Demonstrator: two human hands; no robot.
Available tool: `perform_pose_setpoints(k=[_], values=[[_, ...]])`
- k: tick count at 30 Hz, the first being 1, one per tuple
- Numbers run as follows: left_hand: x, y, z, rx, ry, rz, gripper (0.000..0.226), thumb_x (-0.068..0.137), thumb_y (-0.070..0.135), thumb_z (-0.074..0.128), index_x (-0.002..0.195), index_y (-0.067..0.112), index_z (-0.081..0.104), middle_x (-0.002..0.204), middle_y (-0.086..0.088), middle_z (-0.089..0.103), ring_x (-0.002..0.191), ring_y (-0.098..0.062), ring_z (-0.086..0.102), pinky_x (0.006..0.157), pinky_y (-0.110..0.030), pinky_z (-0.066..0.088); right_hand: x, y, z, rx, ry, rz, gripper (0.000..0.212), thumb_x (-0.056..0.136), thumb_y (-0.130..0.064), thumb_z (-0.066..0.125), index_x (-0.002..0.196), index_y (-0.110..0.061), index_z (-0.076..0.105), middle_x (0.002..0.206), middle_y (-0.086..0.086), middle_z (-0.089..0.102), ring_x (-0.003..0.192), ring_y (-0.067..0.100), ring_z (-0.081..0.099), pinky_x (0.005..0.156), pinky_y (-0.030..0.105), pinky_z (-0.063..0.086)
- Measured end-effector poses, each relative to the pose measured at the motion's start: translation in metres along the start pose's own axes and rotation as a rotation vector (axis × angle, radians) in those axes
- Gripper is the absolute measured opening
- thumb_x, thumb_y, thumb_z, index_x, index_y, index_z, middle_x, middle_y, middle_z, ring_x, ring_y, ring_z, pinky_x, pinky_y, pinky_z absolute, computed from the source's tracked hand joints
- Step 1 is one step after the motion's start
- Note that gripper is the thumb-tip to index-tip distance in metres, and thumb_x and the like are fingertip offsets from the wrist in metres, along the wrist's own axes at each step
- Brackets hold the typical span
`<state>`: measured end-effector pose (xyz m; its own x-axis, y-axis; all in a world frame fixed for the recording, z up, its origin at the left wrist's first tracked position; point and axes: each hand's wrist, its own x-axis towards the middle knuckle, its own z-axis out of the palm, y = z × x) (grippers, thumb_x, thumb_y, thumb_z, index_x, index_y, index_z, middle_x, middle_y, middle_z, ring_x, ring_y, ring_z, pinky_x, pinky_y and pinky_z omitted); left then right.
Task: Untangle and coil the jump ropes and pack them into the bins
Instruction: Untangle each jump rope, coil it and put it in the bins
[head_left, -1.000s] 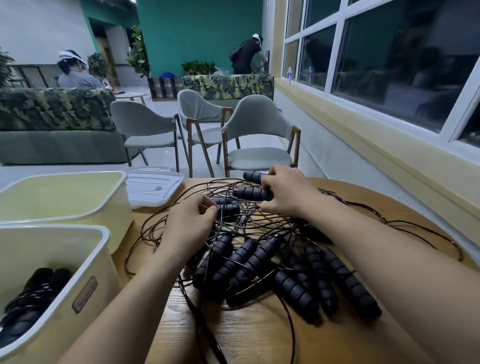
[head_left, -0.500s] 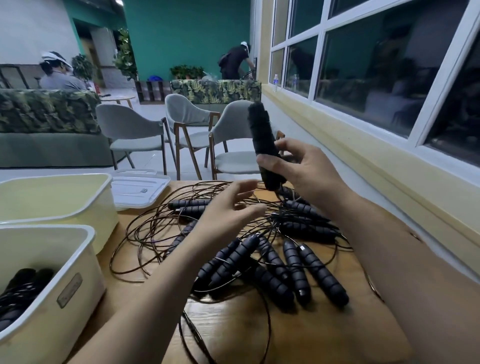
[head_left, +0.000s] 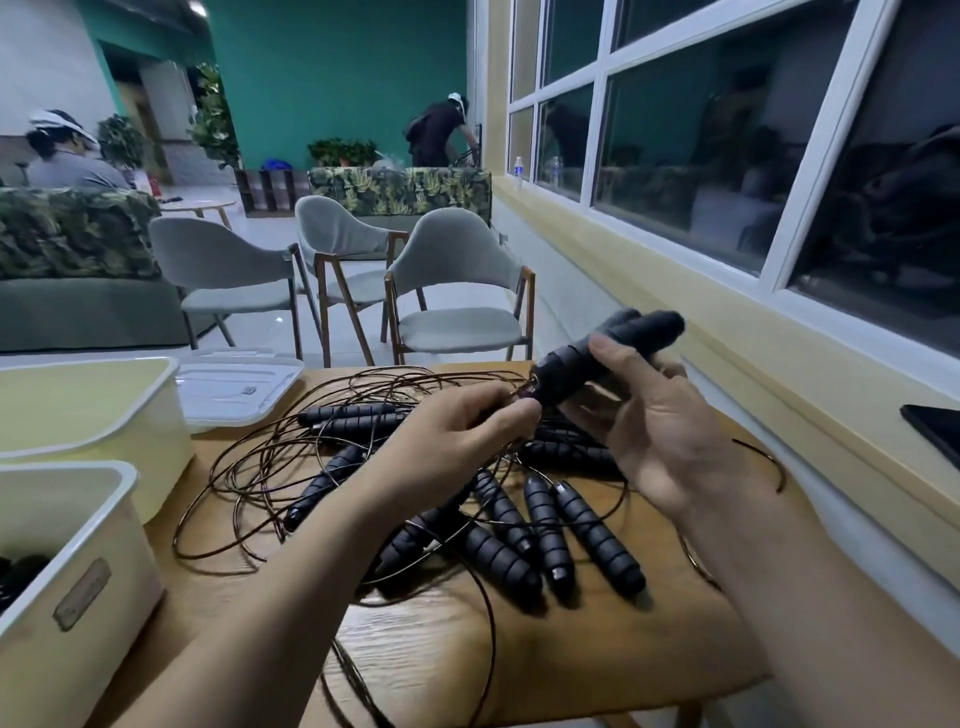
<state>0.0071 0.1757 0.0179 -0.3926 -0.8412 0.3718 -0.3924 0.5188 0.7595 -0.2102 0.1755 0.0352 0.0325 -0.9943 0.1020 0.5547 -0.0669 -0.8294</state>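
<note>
Two handles (head_left: 605, 358): held together in right hand (head_left: 660, 431), right of centre, above the pile (head_left: 498, 514).
Long axis: tips upper right, cord ends lower left.
Left hand (head_left: 457, 441): nearer those ends, pinching cord (head_left: 522, 391) just beside them.
Bins (head_left: 78, 525): far left, well apart.

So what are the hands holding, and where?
The right hand grips two black jump rope handles around their middle. The left hand pinches the thin cord at the handles' lower end.
</note>
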Motion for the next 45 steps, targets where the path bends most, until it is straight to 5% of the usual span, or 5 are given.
perform_pose_setpoints(k=[10, 26, 33, 38, 45], values=[[-0.01, 0.003, -0.011, 0.048, 0.095, 0.013, 0.051, 0.111, 0.035, 0.052, 0.07, 0.004, 0.051, 0.057, 0.012, 0.034, 0.054, -0.005, 0.031, 0.052, -0.023, 0.024, -0.016, 0.011, -0.042, -0.031, -0.117, 0.309, 0.057, 0.097, -0.031, 0.072, 0.146, -0.006, 0.058, 0.142, 0.025, 0.067, 0.132, 0.041, 0.065, 0.116, 0.052, 0.05], [-0.014, 0.013, -0.015, -0.48, 0.107, -0.113, 0.051, 0.101, 0.045, 0.057, 0.063, 0.017, 0.039, 0.06, -0.004, 0.024, 0.055, -0.018, 0.018, 0.052, -0.03, 0.016, -0.034, 0.031, -0.02, -0.825, -0.175, -0.1, 0.036, 0.102, -0.057, 0.059, 0.124, -0.034, 0.074, 0.12, -0.006, 0.077, 0.113, 0.012, 0.073, 0.099, 0.042, 0.056], [-0.016, 0.013, -0.016, -0.535, 0.147, -0.147, 0.052, 0.109, 0.037, 0.054, 0.062, 0.017, 0.04, 0.061, -0.005, 0.024, 0.058, -0.021, 0.016, 0.054, -0.033, 0.014, -0.045, 0.037, -0.009, -1.111, -0.279, -0.244, 0.086, 0.075, -0.082, 0.07, 0.152, -0.063, 0.035, 0.13, -0.024, 0.061, 0.121, 0.0, 0.062, 0.1, 0.035, 0.052], [-0.016, 0.012, -0.016, -0.552, 0.14, -0.166, 0.054, 0.108, 0.039, 0.054, 0.06, 0.017, 0.041, 0.057, -0.001, 0.027, 0.055, -0.018, 0.018, 0.055, -0.036, 0.012, -0.049, 0.045, -0.001, -1.267, -0.354, -0.362, 0.095, 0.086, -0.054, 0.083, 0.16, -0.058, 0.023, 0.133, -0.03, 0.056, 0.118, -0.008, 0.058, 0.091, 0.005, 0.042], [-0.02, -0.008, -0.013, -0.12, 0.207, -0.059, 0.031, 0.107, 0.056, 0.05, 0.107, 0.026, 0.057, 0.069, 0.014, 0.057, 0.058, -0.011, 0.048, 0.056, -0.036, 0.04, -0.041, 0.041, -0.008, -1.363, -0.318, -0.445, 0.072, 0.09, -0.044, 0.079, 0.154, -0.046, 0.045, 0.119, -0.022, 0.067, 0.11, 0.004, 0.065, 0.087, 0.026, 0.055]])
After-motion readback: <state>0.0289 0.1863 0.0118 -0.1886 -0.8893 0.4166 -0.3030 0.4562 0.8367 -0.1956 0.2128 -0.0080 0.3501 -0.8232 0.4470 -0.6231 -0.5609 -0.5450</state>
